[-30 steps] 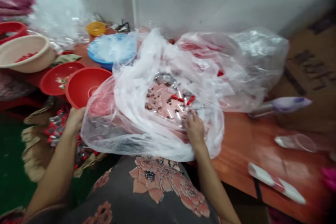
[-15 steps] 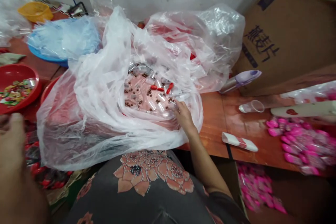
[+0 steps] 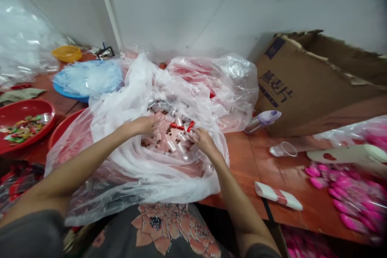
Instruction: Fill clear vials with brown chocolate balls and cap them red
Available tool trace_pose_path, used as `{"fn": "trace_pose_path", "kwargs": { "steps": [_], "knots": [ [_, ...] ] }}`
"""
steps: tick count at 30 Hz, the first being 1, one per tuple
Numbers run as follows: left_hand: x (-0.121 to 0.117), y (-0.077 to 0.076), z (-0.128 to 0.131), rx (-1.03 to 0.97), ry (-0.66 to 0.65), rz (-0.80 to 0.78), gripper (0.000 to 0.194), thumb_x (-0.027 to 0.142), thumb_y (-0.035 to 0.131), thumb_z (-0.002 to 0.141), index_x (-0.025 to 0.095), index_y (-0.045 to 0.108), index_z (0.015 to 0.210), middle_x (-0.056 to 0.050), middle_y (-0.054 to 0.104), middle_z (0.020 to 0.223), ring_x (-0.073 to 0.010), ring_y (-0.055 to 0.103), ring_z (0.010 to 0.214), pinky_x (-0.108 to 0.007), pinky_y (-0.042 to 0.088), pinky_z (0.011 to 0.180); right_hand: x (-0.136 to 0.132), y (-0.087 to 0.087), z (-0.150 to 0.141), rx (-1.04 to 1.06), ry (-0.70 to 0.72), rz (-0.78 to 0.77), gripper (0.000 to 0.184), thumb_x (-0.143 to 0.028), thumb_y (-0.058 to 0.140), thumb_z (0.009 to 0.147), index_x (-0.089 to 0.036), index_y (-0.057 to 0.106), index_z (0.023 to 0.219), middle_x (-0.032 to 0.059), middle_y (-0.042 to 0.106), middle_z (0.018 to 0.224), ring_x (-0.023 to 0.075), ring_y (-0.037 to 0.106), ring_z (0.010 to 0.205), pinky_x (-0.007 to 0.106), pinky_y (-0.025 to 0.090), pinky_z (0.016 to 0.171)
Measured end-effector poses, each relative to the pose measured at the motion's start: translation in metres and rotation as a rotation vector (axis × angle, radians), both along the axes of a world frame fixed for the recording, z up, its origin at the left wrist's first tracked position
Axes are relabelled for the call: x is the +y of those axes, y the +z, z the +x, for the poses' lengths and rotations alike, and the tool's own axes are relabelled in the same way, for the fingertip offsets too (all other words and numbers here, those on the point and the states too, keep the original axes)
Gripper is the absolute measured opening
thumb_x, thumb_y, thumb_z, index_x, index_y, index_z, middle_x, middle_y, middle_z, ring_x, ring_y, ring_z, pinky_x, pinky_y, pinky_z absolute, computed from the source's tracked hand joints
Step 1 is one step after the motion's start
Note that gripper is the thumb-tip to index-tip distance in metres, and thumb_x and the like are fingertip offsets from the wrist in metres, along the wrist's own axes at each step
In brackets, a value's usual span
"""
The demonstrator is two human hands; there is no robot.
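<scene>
A large translucent plastic bag (image 3: pixel 169 181) lies open and crumpled in front of me. Inside it sit small clear tubes (image 3: pixel 172 145), little brown beads (image 3: pixel 146 143) and a few bright red pieces (image 3: pixel 177 126). My left hand (image 3: pixel 148 124) reaches in over the bag's left side, its fingers blurred among the contents. At the right side of the opening is my right hand (image 3: pixel 204 139), fingers curled together at the tubes beside a red piece. Whatever lies between those fingers is too small to make out.
A red bowl of colourful small pieces (image 3: pixel 45 133) and a blue basin (image 3: pixel 72 96) stand left. To the right are a cardboard box (image 3: pixel 302 92), a lilac-topped bottle (image 3: pixel 266 119), a clear cup (image 3: pixel 284 150), a white roll (image 3: pixel 278 196) and pink packets (image 3: pixel 341 197).
My left hand has come from the far left edge into the bag. My right hand stays at the bag's right side. The view has tilted up, showing more wall and box.
</scene>
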State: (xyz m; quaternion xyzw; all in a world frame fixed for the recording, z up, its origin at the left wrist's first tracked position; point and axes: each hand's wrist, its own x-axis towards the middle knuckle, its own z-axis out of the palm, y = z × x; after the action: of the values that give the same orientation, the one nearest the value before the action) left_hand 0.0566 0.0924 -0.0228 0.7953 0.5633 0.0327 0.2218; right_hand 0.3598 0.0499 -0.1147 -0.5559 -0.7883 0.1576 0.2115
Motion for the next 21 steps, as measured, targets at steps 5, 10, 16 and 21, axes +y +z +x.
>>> {"fn": "trace_pose_path", "kwargs": {
  "steps": [5, 10, 16, 21],
  "knots": [
    [0.085, -0.017, 0.018, 0.165, 0.155, 0.026, 0.052, 0.014, 0.065, 0.077, 0.013, 0.064, 0.129, -0.022, 0.055, 0.142, -0.0392, 0.05, 0.134, -0.046, 0.043, 0.108, 0.077, 0.009, 0.0, -0.077, 0.011, -0.051, 0.045, -0.015, 0.043, 0.092, -0.013, 0.061, 0.133, 0.0177, 0.068, 0.123, 0.0267, 0.062, 0.112, 0.04, 0.046, 0.101],
    [0.142, -0.02, -0.023, 0.268, 0.361, 0.188, 0.087, 0.018, 0.068, 0.074, -0.009, 0.034, 0.149, -0.037, 0.028, 0.155, -0.0474, 0.017, 0.15, -0.054, 0.021, 0.12, 0.15, 0.029, 0.043, -0.122, -0.316, 0.086, 0.071, -0.021, 0.053, 0.086, -0.003, 0.036, 0.152, 0.0307, 0.051, 0.141, 0.0389, 0.051, 0.129, 0.052, 0.041, 0.106],
    [0.174, -0.033, -0.054, 0.384, 0.469, 0.27, 0.095, 0.022, 0.063, 0.082, -0.007, 0.011, 0.157, -0.04, 0.022, 0.156, -0.0472, 0.03, 0.145, -0.052, 0.033, 0.113, 0.176, 0.029, 0.045, -0.064, -0.297, 0.24, 0.058, -0.043, 0.049, 0.093, -0.008, 0.054, 0.14, 0.0247, 0.056, 0.138, 0.0364, 0.052, 0.128, 0.049, 0.04, 0.108],
    [0.189, -0.048, -0.056, 0.431, 0.515, 0.186, 0.074, 0.02, 0.058, 0.087, -0.004, 0.033, 0.152, -0.039, 0.044, 0.143, -0.0435, 0.058, 0.118, -0.05, 0.046, 0.096, 0.175, 0.003, 0.015, -0.125, -0.201, -0.056, 0.055, -0.056, 0.06, 0.086, -0.017, 0.067, 0.124, 0.0163, 0.073, 0.107, 0.0304, 0.067, 0.097, 0.041, 0.053, 0.087]
  ]
}}
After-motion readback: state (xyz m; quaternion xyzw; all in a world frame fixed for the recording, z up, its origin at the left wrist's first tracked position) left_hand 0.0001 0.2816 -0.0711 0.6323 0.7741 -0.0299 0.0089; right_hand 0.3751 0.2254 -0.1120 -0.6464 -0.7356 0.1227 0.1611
